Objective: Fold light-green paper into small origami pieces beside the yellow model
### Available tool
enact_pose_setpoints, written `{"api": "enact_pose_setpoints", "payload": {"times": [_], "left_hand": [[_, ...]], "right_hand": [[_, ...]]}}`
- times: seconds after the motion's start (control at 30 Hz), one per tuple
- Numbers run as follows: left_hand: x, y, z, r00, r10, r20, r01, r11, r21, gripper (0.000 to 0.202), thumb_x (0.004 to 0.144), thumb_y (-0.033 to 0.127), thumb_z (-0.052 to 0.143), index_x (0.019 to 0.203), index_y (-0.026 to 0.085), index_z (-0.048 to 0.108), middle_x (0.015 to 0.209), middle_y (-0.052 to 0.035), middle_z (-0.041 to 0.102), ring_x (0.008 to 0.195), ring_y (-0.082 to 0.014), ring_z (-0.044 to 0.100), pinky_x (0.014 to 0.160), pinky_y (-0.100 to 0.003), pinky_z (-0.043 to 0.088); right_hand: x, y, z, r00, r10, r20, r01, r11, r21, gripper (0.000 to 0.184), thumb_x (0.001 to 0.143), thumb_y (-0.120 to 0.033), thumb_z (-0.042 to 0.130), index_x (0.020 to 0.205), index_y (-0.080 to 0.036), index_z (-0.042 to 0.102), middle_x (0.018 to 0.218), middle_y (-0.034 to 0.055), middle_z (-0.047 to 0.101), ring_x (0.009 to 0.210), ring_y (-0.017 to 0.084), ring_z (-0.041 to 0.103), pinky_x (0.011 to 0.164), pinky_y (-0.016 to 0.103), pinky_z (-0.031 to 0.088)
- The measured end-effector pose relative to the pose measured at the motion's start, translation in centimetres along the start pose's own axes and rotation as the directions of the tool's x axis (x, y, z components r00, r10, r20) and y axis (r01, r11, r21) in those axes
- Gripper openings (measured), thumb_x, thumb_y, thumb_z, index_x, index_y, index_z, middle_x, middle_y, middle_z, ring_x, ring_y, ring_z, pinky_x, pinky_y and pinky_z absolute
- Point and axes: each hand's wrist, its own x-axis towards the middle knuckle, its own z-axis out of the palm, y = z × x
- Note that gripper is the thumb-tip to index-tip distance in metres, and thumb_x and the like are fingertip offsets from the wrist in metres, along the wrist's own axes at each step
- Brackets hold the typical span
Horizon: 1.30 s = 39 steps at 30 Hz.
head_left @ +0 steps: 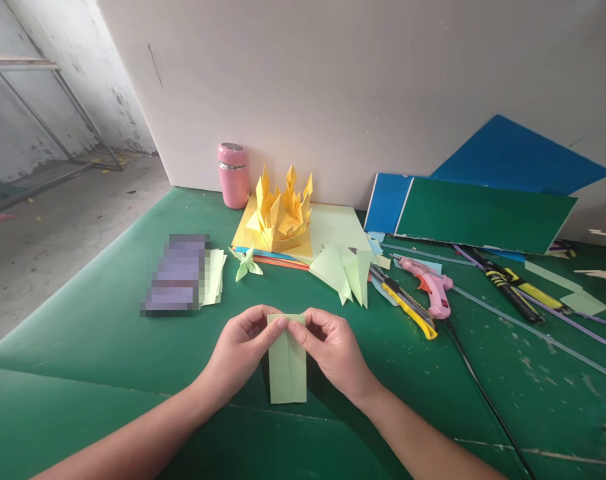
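Observation:
A light green paper strip, folded lengthwise with a centre seam, lies on the green table cover in front of me. My left hand pinches its top left corner with thumb and fingers. Pinching the top right corner is my right hand. Both hands meet at the paper's far end; the near end rests flat on the cover.
Behind are folded pale green pieces, a small green paper flower, a yellow paper crown shape on coloured sheets, and a pink flask. A yellow cutter, pink glue gun with its cord, and blue and green boards lie to the right.

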Motion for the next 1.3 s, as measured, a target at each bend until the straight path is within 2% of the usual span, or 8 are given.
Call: {"api": "enact_pose_setpoints", "payload": {"times": [0.3,0.53,0.77,0.97,1.1,1.2,1.23,1.3], "left_hand": [[-0.1,-0.4,-0.2,0.999,0.037,-0.013,-0.037,0.999,0.036,0.03,0.069,0.046,0.069,0.067,0.017,0.06,0.06,0.0024,0.057,0.055,-0.0107,0.049,0.05,-0.021,0.04],[-0.1,-0.5,0.0,0.999,-0.026,0.033,0.025,1.0,0.018,0.032,0.071,0.048,0.067,0.072,0.017,0.058,0.059,0.0048,0.054,0.054,-0.0089,0.047,0.049,-0.018,0.039],[-0.3,-0.7,0.3,0.999,-0.034,-0.035,0.033,0.999,-0.043,0.035,0.07,0.051,0.067,0.076,0.019,0.054,0.055,0.0081,0.048,0.048,-0.0073,0.042,0.043,-0.016,0.036],[0.1,-0.7,-0.1,0.991,-0.041,-0.128,0.015,0.98,-0.197,0.035,0.067,0.049,0.072,0.075,0.02,0.055,0.058,0.0079,0.051,0.049,-0.0069,0.044,0.045,-0.016,0.04],[1.0,-0.4,-0.9,0.961,-0.02,-0.275,-0.062,0.956,-0.287,0.036,0.064,0.047,0.075,0.073,0.019,0.056,0.057,0.0081,0.051,0.048,-0.0061,0.043,0.045,-0.015,0.039],[1.6,-0.2,-1.4,0.949,0.0,-0.316,-0.101,0.947,-0.304,0.035,0.063,0.046,0.077,0.075,0.018,0.059,0.059,0.0061,0.055,0.055,-0.0086,0.051,0.05,-0.016,0.043],[1.7,-0.2,-1.4,0.948,0.009,-0.318,-0.107,0.95,-0.294,0.036,0.062,0.047,0.077,0.076,0.018,0.059,0.06,0.0055,0.056,0.057,-0.0094,0.053,0.051,-0.017,0.044],[1.7,-0.4,-1.5,0.947,0.019,-0.32,-0.104,0.963,-0.248,0.037,0.062,0.048,0.077,0.075,0.018,0.059,0.061,0.0049,0.057,0.056,-0.0092,0.053,0.051,-0.017,0.044]], "right_hand": [[-0.1,0.1,0.1,1.0,0.016,0.003,-0.016,0.999,-0.032,0.036,0.077,-0.047,0.063,0.06,-0.017,0.05,0.057,-0.0041,0.042,0.055,0.01,0.037,0.05,0.023,0.032],[0.0,-0.1,-0.1,0.999,-0.028,-0.016,0.028,0.999,0.03,0.035,0.081,-0.046,0.059,0.061,-0.02,0.047,0.055,-0.0056,0.042,0.052,0.009,0.039,0.05,0.022,0.035],[0.1,0.0,0.0,0.999,-0.001,0.048,0.004,0.997,-0.073,0.037,0.081,-0.047,0.057,0.06,-0.02,0.044,0.055,-0.0049,0.044,0.053,0.01,0.04,0.05,0.022,0.033],[-0.1,-0.3,0.5,0.994,0.007,0.113,0.016,0.98,-0.2,0.025,0.078,-0.032,0.059,0.06,-0.02,0.046,0.056,-0.0053,0.045,0.051,0.009,0.039,0.048,0.021,0.033],[-0.4,-0.4,0.4,0.971,-0.032,0.235,0.109,0.94,-0.323,0.018,0.072,-0.02,0.063,0.058,-0.019,0.052,0.056,-0.0048,0.049,0.051,0.009,0.043,0.049,0.021,0.033],[-0.5,-0.4,0.1,0.917,-0.118,0.381,0.245,0.92,-0.306,0.018,0.071,-0.019,0.067,0.057,-0.019,0.055,0.056,-0.004,0.052,0.054,0.01,0.047,0.052,0.022,0.037],[-0.6,-0.4,-0.1,0.909,-0.153,0.388,0.273,0.921,-0.277,0.019,0.072,-0.019,0.066,0.058,-0.019,0.055,0.056,-0.0038,0.053,0.054,0.01,0.047,0.052,0.022,0.038],[-0.6,-0.2,-0.4,0.922,-0.231,0.311,0.305,0.928,-0.215,0.014,0.076,-0.021,0.063,0.065,-0.021,0.054,0.061,-0.0037,0.054,0.055,0.01,0.047,0.054,0.022,0.04]]}}
